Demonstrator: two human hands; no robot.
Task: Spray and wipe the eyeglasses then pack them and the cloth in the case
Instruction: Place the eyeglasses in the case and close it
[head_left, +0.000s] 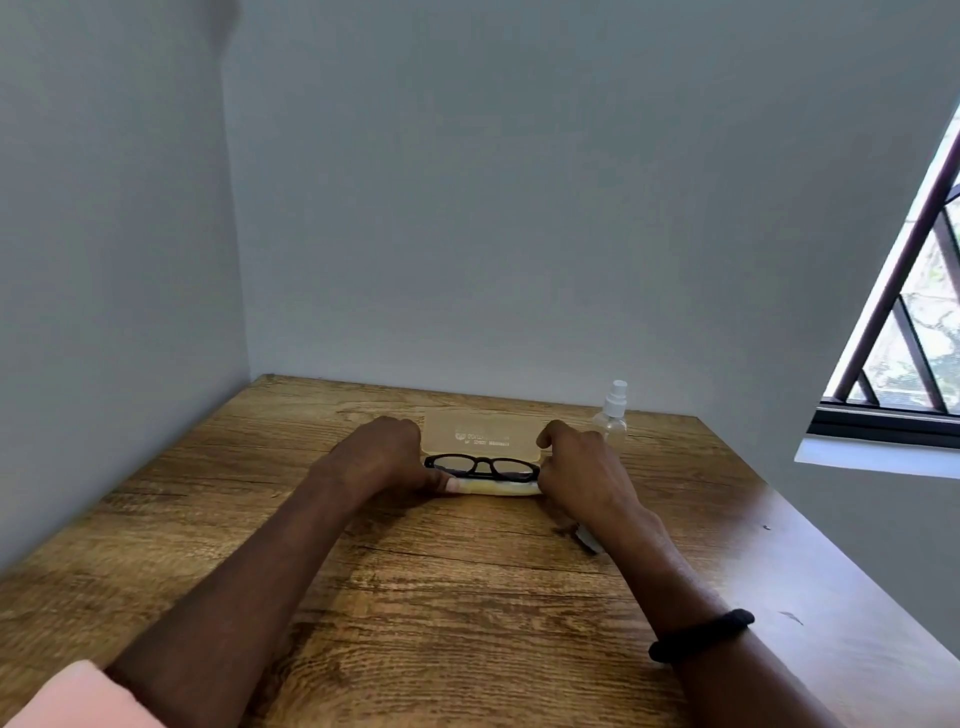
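Note:
Black-framed eyeglasses (482, 466) lie folded in the pale yellow base of an open case (501, 488) at the middle of the wooden table. The case's translucent lid (480, 434) stands open behind them. My left hand (376, 457) grips the case's left end, with its thumb on the front edge. My right hand (584, 467) holds the right end, with its index finger raised beside the lid. A clear spray bottle (613, 413) with a white nozzle stands just behind my right hand. I cannot pick out the cloth for certain.
The table (441, 597) sits in a corner, with walls at its left and back. A window with bars (914, 322) is at the right, above the table's right edge. A small grey item (587, 539) lies beside my right wrist.

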